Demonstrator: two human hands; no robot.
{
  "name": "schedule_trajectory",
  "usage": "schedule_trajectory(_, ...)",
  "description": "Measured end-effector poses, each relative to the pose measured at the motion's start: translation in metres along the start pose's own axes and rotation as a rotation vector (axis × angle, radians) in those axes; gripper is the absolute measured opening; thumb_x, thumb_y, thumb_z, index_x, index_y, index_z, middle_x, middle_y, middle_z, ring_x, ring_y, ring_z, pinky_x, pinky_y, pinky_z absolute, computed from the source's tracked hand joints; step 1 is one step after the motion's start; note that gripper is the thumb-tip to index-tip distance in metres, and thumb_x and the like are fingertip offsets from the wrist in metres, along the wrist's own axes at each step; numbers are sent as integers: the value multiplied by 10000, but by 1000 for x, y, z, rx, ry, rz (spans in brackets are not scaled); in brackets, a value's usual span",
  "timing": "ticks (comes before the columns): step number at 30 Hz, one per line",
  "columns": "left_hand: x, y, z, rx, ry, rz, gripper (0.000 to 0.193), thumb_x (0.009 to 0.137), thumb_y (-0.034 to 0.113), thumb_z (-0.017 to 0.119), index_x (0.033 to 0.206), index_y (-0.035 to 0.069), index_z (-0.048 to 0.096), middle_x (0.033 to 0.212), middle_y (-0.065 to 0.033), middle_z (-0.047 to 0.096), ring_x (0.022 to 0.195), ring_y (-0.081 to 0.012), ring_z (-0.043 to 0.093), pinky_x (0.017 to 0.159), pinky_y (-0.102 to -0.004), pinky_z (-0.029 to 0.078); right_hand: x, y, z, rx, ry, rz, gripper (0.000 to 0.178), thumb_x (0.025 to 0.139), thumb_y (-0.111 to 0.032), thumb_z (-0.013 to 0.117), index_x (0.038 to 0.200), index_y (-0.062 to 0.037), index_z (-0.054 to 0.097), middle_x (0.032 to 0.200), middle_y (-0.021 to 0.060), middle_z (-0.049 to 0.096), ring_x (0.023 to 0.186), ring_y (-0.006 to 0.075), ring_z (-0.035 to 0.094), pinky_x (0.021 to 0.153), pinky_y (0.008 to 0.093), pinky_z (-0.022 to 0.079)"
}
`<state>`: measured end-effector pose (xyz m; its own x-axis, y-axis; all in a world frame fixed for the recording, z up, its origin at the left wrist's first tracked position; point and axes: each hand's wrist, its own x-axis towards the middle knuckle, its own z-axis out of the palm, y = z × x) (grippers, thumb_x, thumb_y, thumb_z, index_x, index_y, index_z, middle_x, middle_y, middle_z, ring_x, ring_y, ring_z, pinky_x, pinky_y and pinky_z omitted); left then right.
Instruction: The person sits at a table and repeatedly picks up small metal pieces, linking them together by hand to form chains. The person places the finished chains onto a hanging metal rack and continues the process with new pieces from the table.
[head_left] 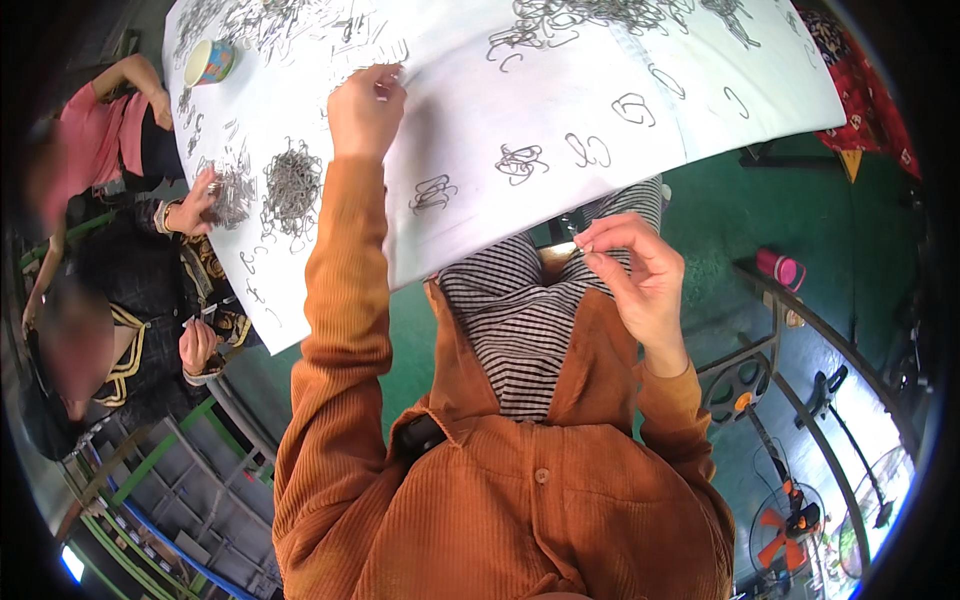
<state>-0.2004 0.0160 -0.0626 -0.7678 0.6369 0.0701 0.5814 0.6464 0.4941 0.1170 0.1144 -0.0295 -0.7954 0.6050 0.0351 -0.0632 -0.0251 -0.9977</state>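
My left hand (366, 112) reaches over the white tabletop (450, 110), at the edge of scattered thin silvery metal pieces (350, 38). Its fingers are bent and drawn together; whatever they hold is hidden. Above my lap, just off the table's near edge, my right hand (642, 278) pinches a small shiny piece (577, 232) between thumb and fingertips, too small to name. Between the hands, small clusters of bent dark wire hooks (520, 163) lie along the near side of the table, with more hooks (588, 150) to the right.
Large heaps of wire hooks (590, 14) and a round pile (293, 187) lie on the table, beside a paper cup (209, 62). At the left, a co-worker's hand (197, 203) touches a pile of metal pieces. A fan (782, 530) and metal frame stand right.
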Motion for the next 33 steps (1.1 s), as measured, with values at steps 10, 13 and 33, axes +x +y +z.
schedule_trajectory(10,-137,120,-8,-1189,-513,-248,167,874,-21,645,1039,-42,653,932,-58,686,844,-87,633,730,-207,521,6,1,3,-107,-6,-2,108,761,52,705,835,6,639,866,71,656,779,148,629,701,268,498)
schedule_trajectory(13,-141,123,-4,-1154,-465,-218,164,876,-23,635,1038,-43,653,923,-54,684,845,-83,628,723,-211,523,5,2,0,-153,2,-1,109,757,37,715,832,2,646,845,73,661,760,158,630,708,276,504)
schedule_trajectory(33,-151,131,-3,-1120,-374,-226,150,867,-15,645,1014,-44,654,950,-61,691,834,-83,648,615,-199,532,-3,9,6,-365,127,-169,105,753,21,717,813,-15,638,870,80,647,815,212,636,831,334,506)
